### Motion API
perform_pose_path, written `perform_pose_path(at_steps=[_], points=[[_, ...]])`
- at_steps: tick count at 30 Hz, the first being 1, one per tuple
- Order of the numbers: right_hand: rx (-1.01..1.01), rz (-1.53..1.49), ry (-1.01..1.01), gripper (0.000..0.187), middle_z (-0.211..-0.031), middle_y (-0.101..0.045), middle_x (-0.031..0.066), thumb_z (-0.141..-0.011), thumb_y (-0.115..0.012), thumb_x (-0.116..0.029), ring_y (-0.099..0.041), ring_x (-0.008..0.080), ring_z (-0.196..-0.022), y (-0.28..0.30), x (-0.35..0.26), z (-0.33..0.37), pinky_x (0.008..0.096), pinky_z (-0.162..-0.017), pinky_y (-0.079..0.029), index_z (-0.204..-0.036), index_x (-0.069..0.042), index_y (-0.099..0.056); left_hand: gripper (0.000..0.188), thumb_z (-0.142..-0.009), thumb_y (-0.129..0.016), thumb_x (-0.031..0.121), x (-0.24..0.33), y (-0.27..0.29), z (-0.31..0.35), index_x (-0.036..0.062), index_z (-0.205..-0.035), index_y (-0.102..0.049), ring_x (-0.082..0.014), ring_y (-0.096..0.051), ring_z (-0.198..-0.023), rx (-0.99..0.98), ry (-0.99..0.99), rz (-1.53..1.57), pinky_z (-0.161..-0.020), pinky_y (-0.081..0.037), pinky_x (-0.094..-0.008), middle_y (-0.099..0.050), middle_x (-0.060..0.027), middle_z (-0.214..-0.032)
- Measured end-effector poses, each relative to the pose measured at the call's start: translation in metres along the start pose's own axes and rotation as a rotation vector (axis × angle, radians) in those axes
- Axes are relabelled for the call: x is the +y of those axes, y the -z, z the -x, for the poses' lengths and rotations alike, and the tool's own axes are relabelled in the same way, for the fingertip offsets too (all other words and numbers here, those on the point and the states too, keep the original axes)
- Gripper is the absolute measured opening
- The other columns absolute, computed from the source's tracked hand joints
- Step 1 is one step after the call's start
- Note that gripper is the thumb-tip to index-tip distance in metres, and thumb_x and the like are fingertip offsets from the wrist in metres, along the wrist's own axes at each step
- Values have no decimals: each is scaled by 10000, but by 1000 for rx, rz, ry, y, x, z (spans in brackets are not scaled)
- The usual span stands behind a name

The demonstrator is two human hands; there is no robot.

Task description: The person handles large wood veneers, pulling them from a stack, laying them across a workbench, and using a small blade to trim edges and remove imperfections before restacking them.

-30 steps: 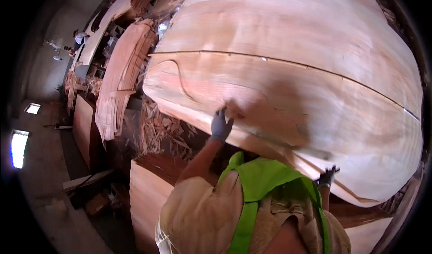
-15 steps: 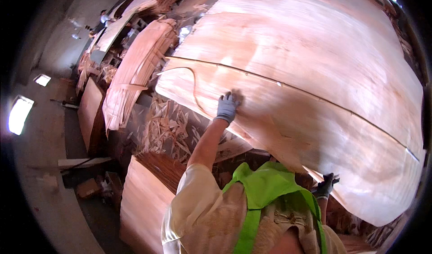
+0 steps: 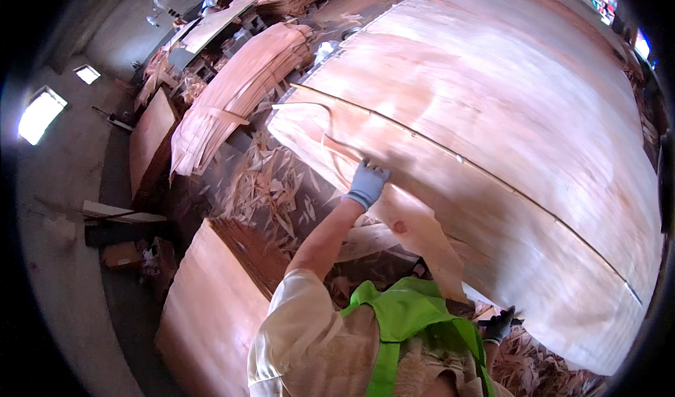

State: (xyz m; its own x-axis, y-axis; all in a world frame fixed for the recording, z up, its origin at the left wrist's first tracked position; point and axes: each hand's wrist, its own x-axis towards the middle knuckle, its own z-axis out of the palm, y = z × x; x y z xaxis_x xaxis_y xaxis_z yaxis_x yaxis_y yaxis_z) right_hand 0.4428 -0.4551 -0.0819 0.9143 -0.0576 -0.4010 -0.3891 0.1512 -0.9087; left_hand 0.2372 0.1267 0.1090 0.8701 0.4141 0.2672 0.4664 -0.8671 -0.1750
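My left hand [image 3: 369, 183], in a grey-blue glove, is closed at the near left edge of a large pale wood veneer sheet [image 3: 520, 116]. A loose veneer strip [image 3: 418, 227] with a brown knot runs from under its fingers toward my body, hanging off the edge. My right hand [image 3: 499, 325], in a dark glove, is lower right beside the sheet's near edge. Its fingers are wrapped round a dark, narrow tool, whose kind I cannot make out. Across the sheet lies a long thin stick [image 3: 460, 159]; a thin curled strip [image 3: 329, 119] rests near the left corner.
Veneer scraps [image 3: 264, 186] litter the floor on the left, with more scraps [image 3: 534, 362] at lower right. A veneer stack [image 3: 211, 291] stands near my left arm. Beyond it are a bundle of sheets [image 3: 235, 95] and a leaning stack [image 3: 152, 144]. People [image 3: 209, 3] are far off.
My left hand has gone from spread fingers on the sheet to closed at its edge. The knotted strip now hangs away from the sheet. My view has shifted, and the right hand sits lower.
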Motion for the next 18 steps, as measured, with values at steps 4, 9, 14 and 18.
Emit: perform_pose_path(at_steps=[4,9,14,18], points=[[90,-64,74,734,-922,-563,30,-867,-631,-215,-516,145,-762,31,4,-34,327,-638,-455,-1452,-219,-188,205,-738,-579,125,-27,62,1,151,-940,-598,-251,-599,-915,93,20,32,-1007,-346,-470,-621,-80,-865],[223,55,-119,716,-1164,-588,75,-885,-602,-236,-585,218,-933,23,-21,-98,387,-749,-499,-1468,-233,-186,261,-783,-559,100,-97,99,-36,144,-1030,-631,-281,-608,-889,138,279,115,-944,-412,-418,-635,-113,-871],[462,524,59,623,-1130,-610,72,-907,-563,-267,-606,201,-862,-29,-76,-121,351,-657,-492,-1449,-223,-259,230,-805,-596,135,-169,95,-60,73,-1023,-635,-371,-623,-829,86,439,518,-753,-500,-394,-640,-188,-934],[135,415,145,575,-1107,-620,75,-919,-538,-273,-590,139,-734,-133,-115,-99,243,-498,-424,-1439,-199,-304,204,-864,-569,94,-194,101,-47,15,-1044,-623,-164,-603,-794,-76,429,736,-764,-473,-303,-670,-126,-872]])
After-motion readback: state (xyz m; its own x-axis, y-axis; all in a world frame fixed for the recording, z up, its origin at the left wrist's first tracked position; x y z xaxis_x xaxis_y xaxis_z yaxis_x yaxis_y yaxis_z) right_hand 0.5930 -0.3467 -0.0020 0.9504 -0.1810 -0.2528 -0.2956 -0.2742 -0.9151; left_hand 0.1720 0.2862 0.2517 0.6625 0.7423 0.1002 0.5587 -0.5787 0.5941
